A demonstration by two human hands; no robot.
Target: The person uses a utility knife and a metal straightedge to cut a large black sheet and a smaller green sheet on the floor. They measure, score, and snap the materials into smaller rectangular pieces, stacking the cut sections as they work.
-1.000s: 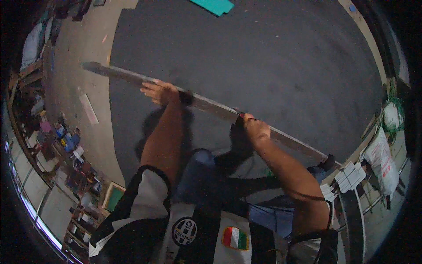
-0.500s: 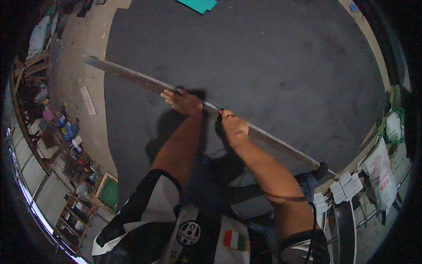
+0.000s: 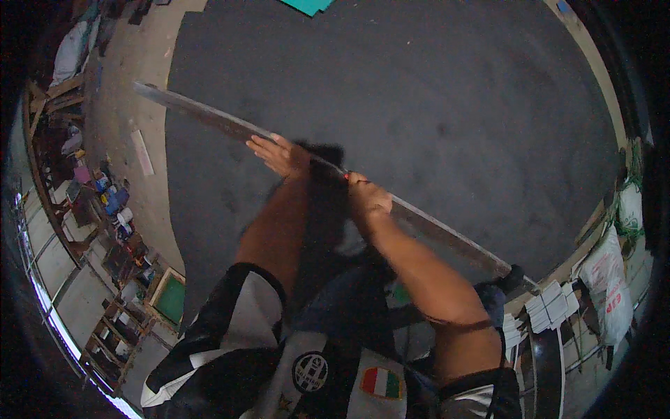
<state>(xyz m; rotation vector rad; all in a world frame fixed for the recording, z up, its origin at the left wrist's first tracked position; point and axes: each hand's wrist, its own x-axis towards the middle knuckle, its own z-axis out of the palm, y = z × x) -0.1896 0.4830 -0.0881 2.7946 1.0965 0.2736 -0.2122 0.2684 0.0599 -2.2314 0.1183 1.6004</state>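
A long, straight metal bar (image 3: 447, 234) lies slantwise over a broad dark grey sheet (image 3: 447, 84), from the upper left down to the lower right. My left hand (image 3: 283, 157) presses on the bar left of its middle, palm down with fingers stretched out. Just to its right, my right hand (image 3: 370, 197) is closed at the bar's edge. A small red tip (image 3: 347, 176) pokes out at its fingertips; the rest of that tool is hidden in the hand. Near the bar's lower right end there is a dark shoe-like shape (image 3: 513, 276).
Stacked white pieces (image 3: 551, 307) sit by the bar's right end, with a white sack (image 3: 606, 283) beyond. Clutter (image 3: 112, 199) and a green-faced framed board (image 3: 169, 299) line the left side. A pale strip (image 3: 142, 152) lies left of the sheet; a green piece (image 3: 307, 5) is at the far edge.
My left hand has slid a little to the left along the bar. My right hand has shifted slightly left too, still closed. The bar looks nearly unmoved; the whole view has shifted a little.
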